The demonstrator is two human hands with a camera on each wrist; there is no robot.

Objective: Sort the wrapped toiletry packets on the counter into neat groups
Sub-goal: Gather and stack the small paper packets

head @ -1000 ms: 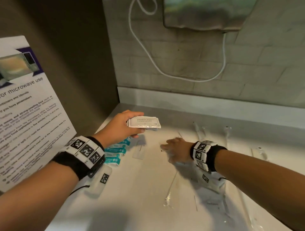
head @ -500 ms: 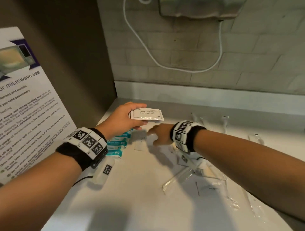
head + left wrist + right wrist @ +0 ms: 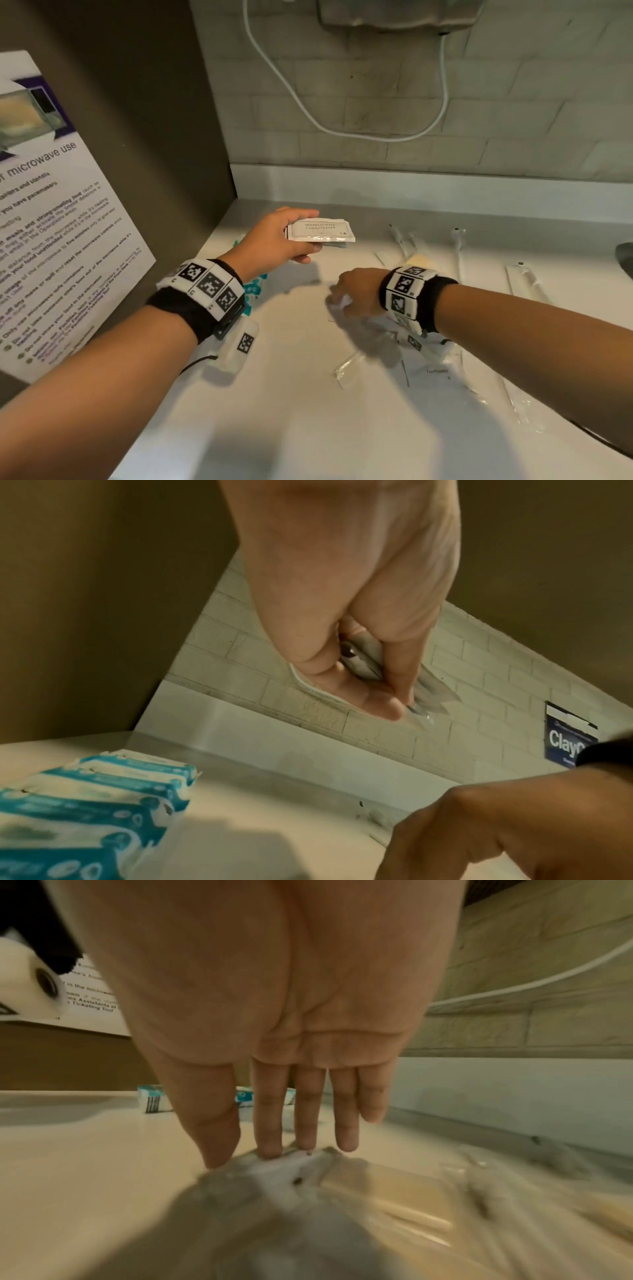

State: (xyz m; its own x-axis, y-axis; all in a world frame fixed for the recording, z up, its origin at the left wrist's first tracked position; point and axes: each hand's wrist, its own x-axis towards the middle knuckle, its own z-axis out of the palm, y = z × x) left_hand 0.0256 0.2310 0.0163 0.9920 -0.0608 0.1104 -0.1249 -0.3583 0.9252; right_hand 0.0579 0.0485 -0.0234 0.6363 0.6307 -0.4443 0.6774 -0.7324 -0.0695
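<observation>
White shampoo sachets (image 3: pixel 321 231), small stack, pinched in left hand (image 3: pixel 274 240) above worktop (image 3: pixel 291 411); lower sachets mostly hidden under top one. Right hand (image 3: pixel 356 294) low, fingers (image 3: pixel 270 1123) straight, tips touching blurred clear packet (image 3: pixel 294 1172); contents unreadable. Only wrist views show teal-striped packets (image 3: pixel 92 799) clearly, under left wrist. Since earlier frame right hand has drawn back toward body.

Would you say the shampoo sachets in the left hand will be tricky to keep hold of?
Probably light and slightly floppy: the shampoo sachets are thin flat packets, pinched by the left hand. Their glossy film, seen in the wrist view, suggests that stacked ones may slide apart.
</observation>
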